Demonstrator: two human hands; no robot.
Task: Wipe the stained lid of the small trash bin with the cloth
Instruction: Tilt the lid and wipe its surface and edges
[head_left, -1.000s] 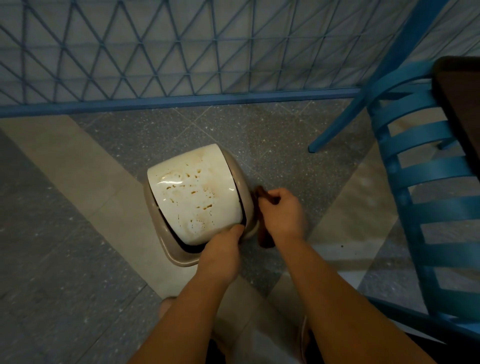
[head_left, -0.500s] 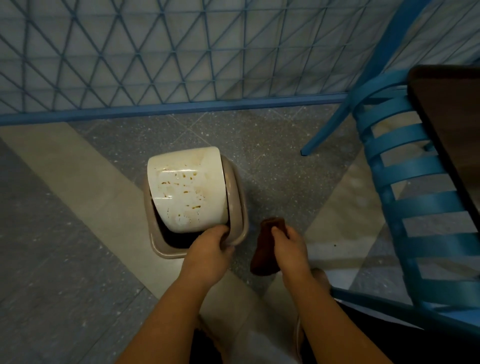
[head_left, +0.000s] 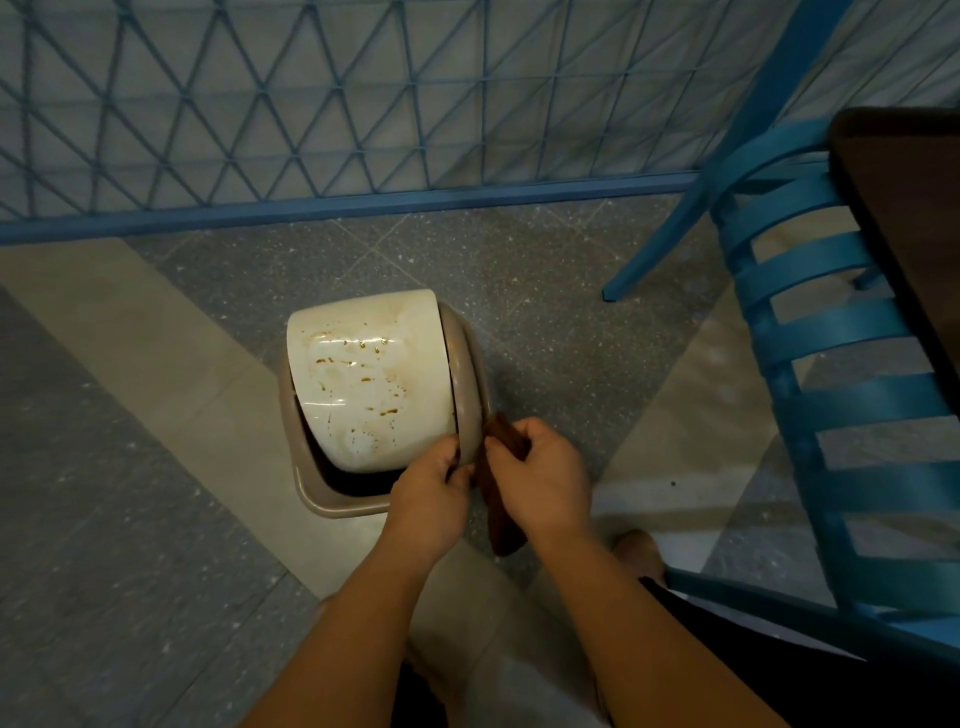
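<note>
A small beige trash bin stands on the floor, with a cream swing lid spotted with brown stains and tilted up at its near edge. My left hand grips the bin's near right corner, fingers curled over the rim. My right hand holds a dark brown cloth just right of the bin; the cloth hangs down below my fist and does not touch the lid.
A blue slatted chair stands on the right, one leg reaching the floor behind the bin. A dark table edge lies at the far right. A blue lattice fence runs along the back. My foot shows below the cloth.
My right hand has lifted the cloth up and left, close against my left hand and the bin's corner. My left hand keeps its grip on the rim.
</note>
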